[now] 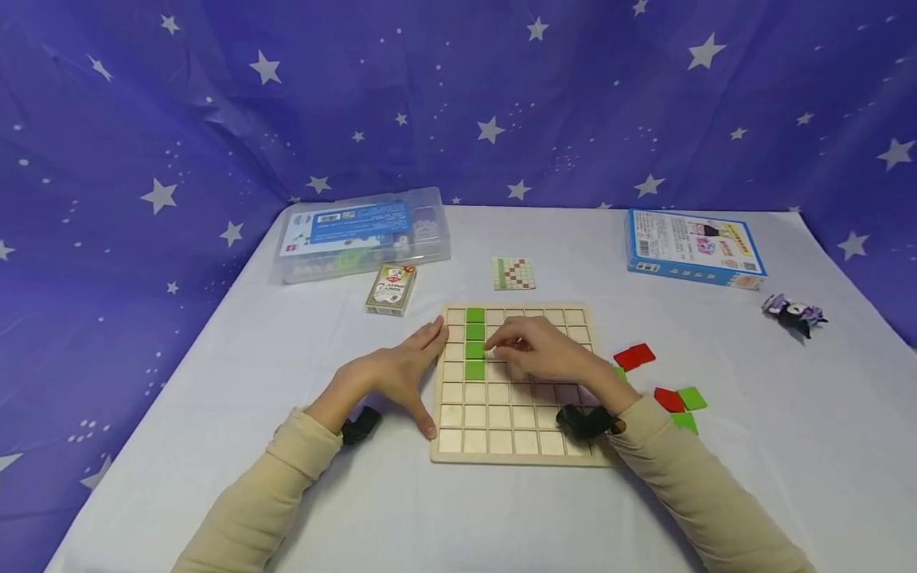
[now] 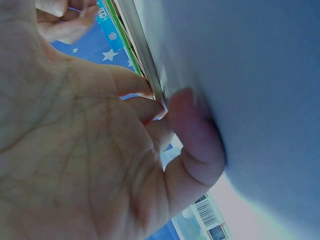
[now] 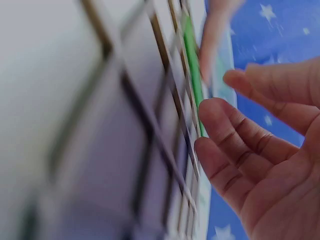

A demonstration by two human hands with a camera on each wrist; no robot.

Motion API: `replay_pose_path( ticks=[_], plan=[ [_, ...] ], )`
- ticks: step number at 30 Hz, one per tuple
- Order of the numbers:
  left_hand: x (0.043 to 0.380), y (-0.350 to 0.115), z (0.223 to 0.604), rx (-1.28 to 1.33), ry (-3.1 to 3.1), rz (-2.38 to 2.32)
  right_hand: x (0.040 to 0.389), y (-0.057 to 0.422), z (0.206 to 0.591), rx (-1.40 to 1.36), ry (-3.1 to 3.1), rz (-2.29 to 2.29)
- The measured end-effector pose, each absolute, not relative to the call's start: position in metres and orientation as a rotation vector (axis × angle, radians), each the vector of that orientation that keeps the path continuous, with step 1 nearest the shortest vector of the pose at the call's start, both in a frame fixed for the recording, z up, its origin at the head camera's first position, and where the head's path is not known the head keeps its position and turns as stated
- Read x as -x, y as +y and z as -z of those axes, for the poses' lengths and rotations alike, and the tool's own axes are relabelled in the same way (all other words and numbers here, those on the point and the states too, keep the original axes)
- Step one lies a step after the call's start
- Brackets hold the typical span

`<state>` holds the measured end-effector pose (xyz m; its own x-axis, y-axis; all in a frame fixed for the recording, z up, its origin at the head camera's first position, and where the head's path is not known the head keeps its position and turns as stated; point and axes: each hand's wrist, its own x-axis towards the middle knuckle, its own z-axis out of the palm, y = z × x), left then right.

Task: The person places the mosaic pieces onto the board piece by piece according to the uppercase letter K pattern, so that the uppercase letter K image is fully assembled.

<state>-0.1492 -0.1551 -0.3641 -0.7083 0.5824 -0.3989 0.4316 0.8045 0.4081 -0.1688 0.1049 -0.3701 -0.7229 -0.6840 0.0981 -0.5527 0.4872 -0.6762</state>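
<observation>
Braced the left hand, with thumb spread wide of the fingers, against the left edge of the grid board, low in the centre of the head view. Hung the right hand over it, with loosely bent fingers, just beside a column of four green tiles. Saw loose red tiles and loose green tiles right of centre, a pattern card above the board, a playing-card box left of centre, and a blue box upper right.
</observation>
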Motion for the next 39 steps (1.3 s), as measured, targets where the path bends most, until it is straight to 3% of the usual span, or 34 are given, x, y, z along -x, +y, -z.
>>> replay_pose_path(
  ticks=[5, 14, 19, 28, 39],
  plan=[
    [0.148, -0.157, 0.364, -0.757, 2.484, -0.393, 0.166, 0.156, 0.362, 0.924, 2.63, 1.163],
    [0.149, -0.154, 0.364, -0.773, 2.468, -0.385, 0.126, 0.277, 0.378, 0.376, 2.814, 1.125],
    [0.149, -0.154, 0.365, -0.787, 2.471, -0.386, 0.116, 0.322, 0.38, 0.202, 2.772, 1.019],
    [0.147, -0.158, 0.367, -0.781, 2.487, -0.402, 0.109, 0.333, 0.385, 0.517, 2.499, 1.023],
    [0.147, -0.157, 0.366, -0.785, 2.484, -0.392, 0.108, 0.319, 0.384, 0.381, 2.705, 0.903]
  ],
)
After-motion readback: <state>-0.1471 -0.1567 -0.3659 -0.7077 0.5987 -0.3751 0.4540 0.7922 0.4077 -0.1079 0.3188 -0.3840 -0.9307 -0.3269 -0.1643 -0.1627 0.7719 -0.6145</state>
